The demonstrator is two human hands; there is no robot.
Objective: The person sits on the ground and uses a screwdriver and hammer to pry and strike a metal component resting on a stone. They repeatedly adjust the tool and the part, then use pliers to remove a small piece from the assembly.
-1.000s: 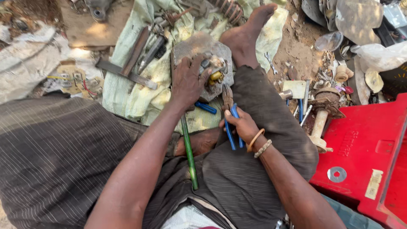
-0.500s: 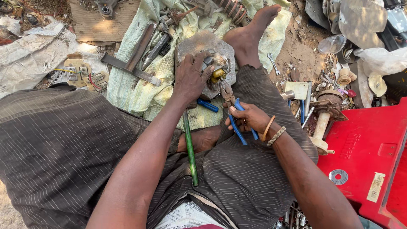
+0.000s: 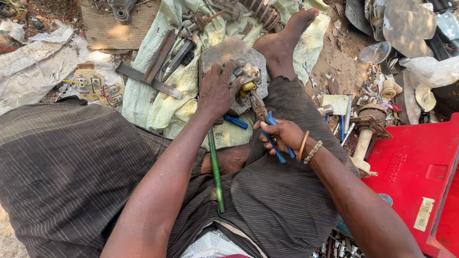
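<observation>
My left hand (image 3: 217, 91) presses a small metal part with a yellow piece (image 3: 247, 81) down on a flat grey stone (image 3: 229, 50). My right hand (image 3: 282, 136) is closed on the blue handles of pliers (image 3: 267, 126), whose jaws reach up to the metal part. Bangles sit on my right wrist. A green rod (image 3: 216, 172) lies along my lap under my left forearm. A blue-handled tool (image 3: 236, 121) lies beside the stone. I sit cross-legged in dark striped cloth, one bare foot (image 3: 289, 36) stretched forward.
A pale green cloth (image 3: 158, 102) carries flat metal bars (image 3: 158, 59), a spring and other scrap. A red plastic case (image 3: 416, 172) stands at the right. Wooden-handled tools (image 3: 363, 143), screwdrivers and scrap litter the dirt at right. White sacking lies at left.
My right hand with the pliers has shifted slightly toward the metal part. My left hand stays on the part atop the stone.
</observation>
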